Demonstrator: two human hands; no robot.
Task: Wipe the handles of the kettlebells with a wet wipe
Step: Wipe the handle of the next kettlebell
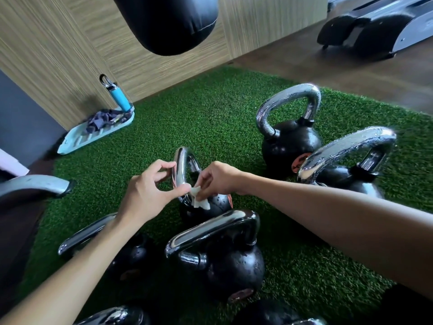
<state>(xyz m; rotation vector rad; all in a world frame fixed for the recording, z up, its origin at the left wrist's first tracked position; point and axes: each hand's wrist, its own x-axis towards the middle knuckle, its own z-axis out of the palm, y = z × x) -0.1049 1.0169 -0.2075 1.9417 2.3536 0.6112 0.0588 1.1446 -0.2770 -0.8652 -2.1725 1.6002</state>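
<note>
Item: middle kettlebell [210,207], black body beaded with droplets, standing upright near the middle of the green turf mat [210,113]. Its chrome handle [181,165] rises edge-on to the camera.

Left hand [150,191]: forefinger and thumb curled into a ring, forefinger tip on the upper left of the handle, thumb tip at its lower post. The remaining fingers are folded beneath.

Right hand [218,179]: fingers bunched, pinching a crumpled white wet wipe [199,200] against the foot of the handle, where it joins the body. The wipe touches the left thumb tip.

Other stock on the mat:
- near kettlebell [225,259], just in front of the middle one, wet, chrome grip.
- near-left kettlebell [131,256], partly behind the left forearm.
- far-right kettlebell [290,141], upright toward the far right edge, its grip beaded with water.
- right-edge kettlebell [346,160], just in front of the far-right one, its grip also beaded.
- Further chrome grips show at the near edge, cut off by the frame.

Surroundings: pale blue tray [93,137] at the far left corner against the wood-panel wall [58,55], holding a grey cloth [103,119] and a blue bottle [119,96]. Black punching bag [168,22] hanging above the far edge. Treadmill [375,26] on the wood floor beyond the far right corner.
</note>
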